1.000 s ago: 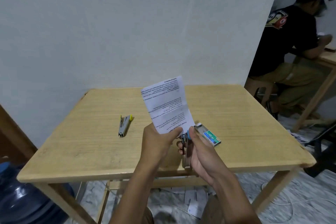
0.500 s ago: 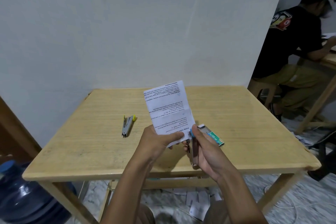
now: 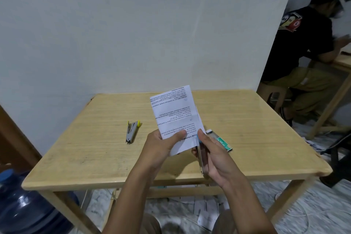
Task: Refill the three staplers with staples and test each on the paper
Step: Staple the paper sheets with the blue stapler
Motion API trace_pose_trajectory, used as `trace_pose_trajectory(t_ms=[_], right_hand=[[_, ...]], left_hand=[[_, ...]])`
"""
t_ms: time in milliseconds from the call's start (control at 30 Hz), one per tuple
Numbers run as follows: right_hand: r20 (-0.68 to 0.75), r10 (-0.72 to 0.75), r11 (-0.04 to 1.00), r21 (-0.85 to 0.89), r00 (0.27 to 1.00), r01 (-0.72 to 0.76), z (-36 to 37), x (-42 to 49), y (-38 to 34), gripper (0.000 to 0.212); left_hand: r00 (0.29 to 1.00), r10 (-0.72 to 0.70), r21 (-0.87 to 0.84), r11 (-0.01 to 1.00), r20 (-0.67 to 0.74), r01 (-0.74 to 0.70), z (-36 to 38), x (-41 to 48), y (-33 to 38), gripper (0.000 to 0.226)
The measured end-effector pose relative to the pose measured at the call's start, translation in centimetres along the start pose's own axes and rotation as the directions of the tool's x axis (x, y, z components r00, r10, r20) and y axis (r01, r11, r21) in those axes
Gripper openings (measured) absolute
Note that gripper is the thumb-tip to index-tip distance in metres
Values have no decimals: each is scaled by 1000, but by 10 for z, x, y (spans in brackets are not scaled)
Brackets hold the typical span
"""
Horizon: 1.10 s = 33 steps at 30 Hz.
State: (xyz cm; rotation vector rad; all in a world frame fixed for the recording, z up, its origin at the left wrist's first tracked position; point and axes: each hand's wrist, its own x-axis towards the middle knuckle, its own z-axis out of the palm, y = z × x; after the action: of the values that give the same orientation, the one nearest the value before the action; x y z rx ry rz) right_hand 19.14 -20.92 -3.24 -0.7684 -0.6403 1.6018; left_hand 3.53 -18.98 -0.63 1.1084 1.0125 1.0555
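The paper (image 3: 175,118) is taken as the landmark. It is held upright above the near half of the surface (image 3: 95,154), pinched at its lower left corner by the left hand (image 3: 161,145), whose grip is closed on the sheet with the thumb across its face. The sheet is white, folded, and printed with text that reads upside down.

A stapler (image 3: 201,156) is held in the right hand (image 3: 214,156), just right of the paper's lower edge. The grip is wrapped shut around it, thumb on top. Its long axis runs from the wearer toward the paper, with the blue-tipped nose touching the lower right corner of the sheet. It looks slim and metallic; whether the sheet already sits inside the mouth cannot be told.

The coming move is judged to be a squeeze by the right hand, the paper lying directly ahead of the nose.

A staple box (image 3: 222,141) lies on the surface just right of the paper. A second stapler (image 3: 132,132), grey with yellow tips, lies well left of it.
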Motion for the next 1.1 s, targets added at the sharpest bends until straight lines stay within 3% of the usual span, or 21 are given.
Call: trace_pose_trajectory(t_ms=[367,533,700,767,900,1100], right_hand=[[-30,-2,998,-67,1000,0,3,0,-1,52],[-87,29,978,-203,996,-46,-1,-2,-6,43],[-151,-88,932,-361,985,28,-6,5,-17,59],[-148,-133,889,-454,980,52,-4,5,-24,54],[-121,-191,818,-568,974,90,2,4,-33,20],[-108,-191,820,-565,976,97,0,1,-33,18]], left_hand=[[1000,27,-11,1000,-9,-27,1,0,2,28],[999,30,-4,1000,-17,-30,-1,1,1,27],[1000,-27,-28,999,7,27,-4,0,1,27],[997,-54,-18,998,47,55,-5,0,1,29],[995,-76,-59,995,63,80,-1,-2,4,25],[996,-33,-87,996,-85,26,-2,1,4,24]])
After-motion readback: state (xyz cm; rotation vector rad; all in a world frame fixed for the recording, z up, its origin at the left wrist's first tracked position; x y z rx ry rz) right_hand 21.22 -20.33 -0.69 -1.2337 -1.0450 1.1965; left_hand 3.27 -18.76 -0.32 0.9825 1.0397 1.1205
